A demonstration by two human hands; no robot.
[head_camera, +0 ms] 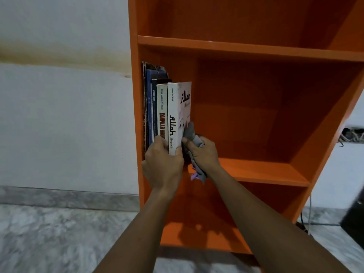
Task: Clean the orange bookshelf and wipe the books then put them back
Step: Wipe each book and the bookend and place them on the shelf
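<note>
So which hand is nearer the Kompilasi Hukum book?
Left. The left hand, gripping the white Allah book, lies across the lower spine of the Kompilasi Hukum book; the right hand, gripping a grey cloth, is beyond the Allah book, further right.

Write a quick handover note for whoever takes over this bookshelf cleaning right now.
Left hand: grips the bottom of the white book, rightmost in the row.
Right hand: holds the grey cloth against that book's cover.
Books: all stand upright at the left end of the orange bookshelf's middle shelf.
Done: cannot tell which are wiped.
Left: probably finish wiping this book and seat it.
</note>
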